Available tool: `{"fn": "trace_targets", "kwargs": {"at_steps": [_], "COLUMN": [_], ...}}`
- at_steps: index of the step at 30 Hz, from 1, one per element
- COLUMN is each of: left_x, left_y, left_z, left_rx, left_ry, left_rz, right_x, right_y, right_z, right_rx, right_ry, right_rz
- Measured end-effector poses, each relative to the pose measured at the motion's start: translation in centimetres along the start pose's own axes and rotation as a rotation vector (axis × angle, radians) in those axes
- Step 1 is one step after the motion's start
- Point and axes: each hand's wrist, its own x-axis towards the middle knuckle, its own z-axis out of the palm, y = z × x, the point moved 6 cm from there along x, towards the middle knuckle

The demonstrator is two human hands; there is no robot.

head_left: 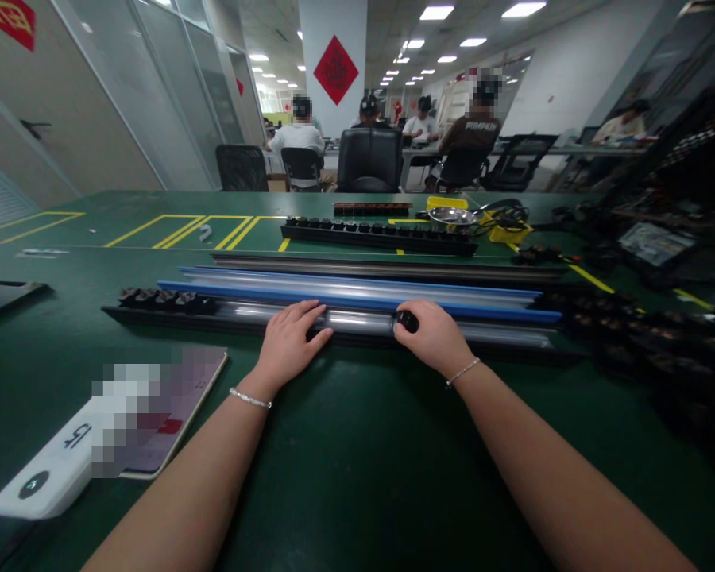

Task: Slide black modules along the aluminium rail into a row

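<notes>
A long black rail with a shiny metallic channel lies across the green table in front of me. My left hand rests on its middle, fingers stretched toward the far edge and thumb apart. Between the thumb and fingers of my right hand is a small black part, held at the channel; its lower side is hidden. Several black parts with metallic tops sit in a row at the rail's left end. Just behind runs a blue-edged rail.
Farther back lie a dark rail and a black strip filled with small parts. Many loose black parts are heaped at right. A metal bowl stands behind. A phone and white device lie left. People sit beyond.
</notes>
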Motion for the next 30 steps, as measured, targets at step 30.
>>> {"fn": "trace_targets", "kwargs": {"at_steps": [30], "left_x": [0.03], "left_y": [0.0], "left_z": [0.02], "left_rx": [0.007], "left_ry": [-0.024], "left_rz": [-0.014], "right_x": [-0.62], "right_y": [0.87], "right_z": [-0.71], "right_rx": [-0.063], "right_ry": [0.025], "right_rz": [0.003]}}
